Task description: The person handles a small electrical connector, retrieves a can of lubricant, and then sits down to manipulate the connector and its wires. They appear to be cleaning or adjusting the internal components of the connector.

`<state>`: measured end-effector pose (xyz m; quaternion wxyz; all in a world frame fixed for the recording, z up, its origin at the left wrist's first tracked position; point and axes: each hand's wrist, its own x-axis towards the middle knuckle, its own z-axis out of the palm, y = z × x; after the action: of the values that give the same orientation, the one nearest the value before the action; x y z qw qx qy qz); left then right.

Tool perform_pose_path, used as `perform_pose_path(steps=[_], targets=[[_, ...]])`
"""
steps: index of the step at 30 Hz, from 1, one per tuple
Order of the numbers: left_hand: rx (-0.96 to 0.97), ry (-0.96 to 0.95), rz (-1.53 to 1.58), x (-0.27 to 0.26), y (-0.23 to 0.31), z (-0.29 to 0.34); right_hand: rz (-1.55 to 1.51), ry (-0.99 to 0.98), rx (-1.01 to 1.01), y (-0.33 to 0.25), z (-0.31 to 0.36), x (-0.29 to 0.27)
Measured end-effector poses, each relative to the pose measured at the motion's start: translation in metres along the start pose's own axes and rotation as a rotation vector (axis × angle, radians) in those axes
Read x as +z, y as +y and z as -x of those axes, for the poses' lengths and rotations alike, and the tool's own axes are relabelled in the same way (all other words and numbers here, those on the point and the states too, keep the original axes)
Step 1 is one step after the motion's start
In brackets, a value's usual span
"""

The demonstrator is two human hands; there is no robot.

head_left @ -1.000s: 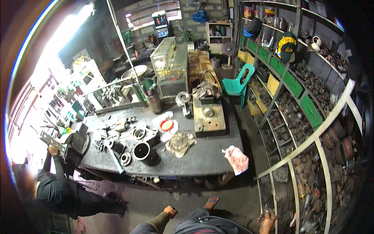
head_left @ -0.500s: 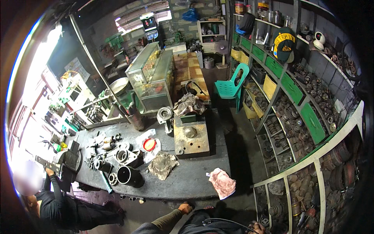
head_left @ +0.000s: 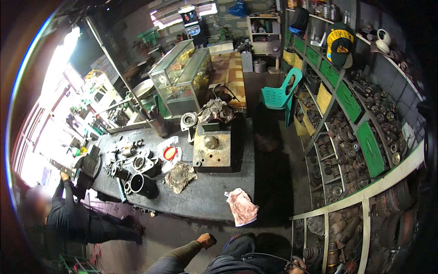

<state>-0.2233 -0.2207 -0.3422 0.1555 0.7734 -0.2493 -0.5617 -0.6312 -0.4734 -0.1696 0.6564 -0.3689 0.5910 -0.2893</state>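
My left hand (head_left: 206,240) hangs below the workbench's front edge, its fingers curled closed with nothing showing in them. At the lower edge my right hand (head_left: 297,266), partly cut off, is closed around a thin black cable (head_left: 269,256) that runs across my dark clothing. Closest to my hands on the black workbench (head_left: 200,201) lies a crumpled pink cloth (head_left: 242,208) by the near right corner. Left of it are a stained, crumpled cloth (head_left: 180,177), a black metal cylinder (head_left: 145,186) and a red-rimmed round container (head_left: 170,153).
A person (head_left: 68,219) stands at the far left, a hand near a bench vise (head_left: 84,164). A metal block (head_left: 212,150) sits on the bench. Shelves of greasy parts (head_left: 351,141) line the right side. A green plastic chair (head_left: 282,96) and glass display case (head_left: 182,77) stand farther back.
The bench's near right corner and the pink cloth have shifted left and up in view; the shelves' upper part has moved right. My left hand is slightly farther left, still closed.
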Motion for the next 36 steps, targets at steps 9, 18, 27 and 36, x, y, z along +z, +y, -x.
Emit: perform_pose_path(steps=[9, 18, 27, 36], targets=[[0.014, -0.063, 0.174, 0.036, -0.009, -0.023, 0.344, -0.321, -0.314, -0.138, -0.135, 0.106], [-0.055, 0.308, -0.415, 0.105, -0.016, -0.050, 0.408, -0.549, -0.105, -0.199, -0.302, 0.238], [-1.164, 1.258, 0.564, 0.102, 0.017, 0.052, 0.284, -0.673, -0.138, -0.311, -0.401, 0.404], [-0.234, 2.286, 0.617, -0.277, 0.289, 0.146, 0.238, -0.923, -0.108, -0.406, -0.468, 0.576]])
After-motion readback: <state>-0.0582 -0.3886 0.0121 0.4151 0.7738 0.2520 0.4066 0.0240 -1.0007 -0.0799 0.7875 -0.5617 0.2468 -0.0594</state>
